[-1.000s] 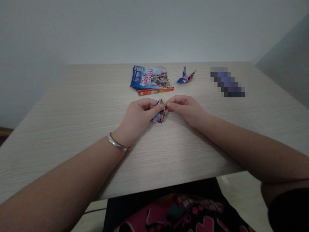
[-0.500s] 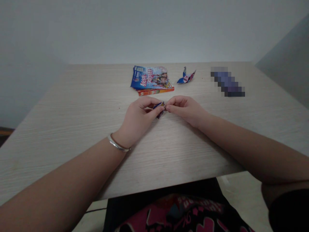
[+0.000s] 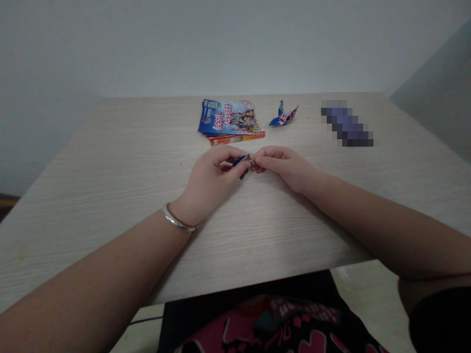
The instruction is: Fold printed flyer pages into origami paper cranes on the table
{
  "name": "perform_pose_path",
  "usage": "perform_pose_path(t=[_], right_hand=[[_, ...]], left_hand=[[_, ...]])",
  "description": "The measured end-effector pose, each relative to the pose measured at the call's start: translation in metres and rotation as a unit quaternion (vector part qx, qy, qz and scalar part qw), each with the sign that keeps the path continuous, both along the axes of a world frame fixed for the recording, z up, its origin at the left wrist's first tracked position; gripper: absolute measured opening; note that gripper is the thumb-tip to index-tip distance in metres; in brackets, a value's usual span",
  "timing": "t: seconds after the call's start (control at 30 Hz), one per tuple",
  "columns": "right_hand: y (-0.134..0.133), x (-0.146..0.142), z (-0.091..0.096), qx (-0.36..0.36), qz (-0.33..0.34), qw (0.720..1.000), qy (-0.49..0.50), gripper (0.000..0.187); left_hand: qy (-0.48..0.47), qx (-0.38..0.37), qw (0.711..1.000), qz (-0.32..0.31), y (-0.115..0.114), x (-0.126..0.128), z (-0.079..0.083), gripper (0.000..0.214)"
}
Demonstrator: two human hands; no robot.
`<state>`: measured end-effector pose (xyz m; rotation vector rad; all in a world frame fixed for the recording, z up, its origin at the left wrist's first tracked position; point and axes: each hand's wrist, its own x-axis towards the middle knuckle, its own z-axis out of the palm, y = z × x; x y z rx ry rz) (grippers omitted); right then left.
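Between the thumb and fingers of my left hand (image 3: 213, 174) is a small folded paper (image 3: 243, 162), dark blue with some yellow and reddish printing. My right hand (image 3: 281, 164) pinches at the right end of that paper, its thumb and index finger together at a small tip. Fingers cover much of the paper, so its full shape is hidden. Both hands are just above the pale wooden table (image 3: 235, 235), near its middle. Behind them, to the right, stands a folded paper crane (image 3: 283, 116) in blue, white and red.
A stack of printed leaflets (image 3: 230, 117), blue on top with orange edges below, lies behind my hands. At the back right is a pixelated dark bluish object (image 3: 348, 125). A wall (image 3: 235, 46) rises behind the table, whose front edge is close to my body.
My right hand's fingers have shifted slightly at the paper's right end, with the fingertips curled a little lower. My left hand keeps its hold almost unchanged.
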<state>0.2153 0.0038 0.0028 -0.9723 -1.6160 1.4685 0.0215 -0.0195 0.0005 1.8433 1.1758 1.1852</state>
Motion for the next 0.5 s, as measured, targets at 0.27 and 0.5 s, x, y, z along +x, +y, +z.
perform_pose_path(t=[0.27,0.5], right_hand=[[0.0033,-0.0006,-0.0052,-0.013,0.015,1.000,0.008,0.022],[0.0032,-0.0022,-0.0076,-0.005,-0.002,1.000,-0.019,0.022]], left_hand=[[0.013,-0.001,1.000,-0.016,0.0004,-0.0012,-0.0018,0.010],[0.009,-0.020,1.000,-0.010,-0.0007,0.0013,-0.0012,0.009]])
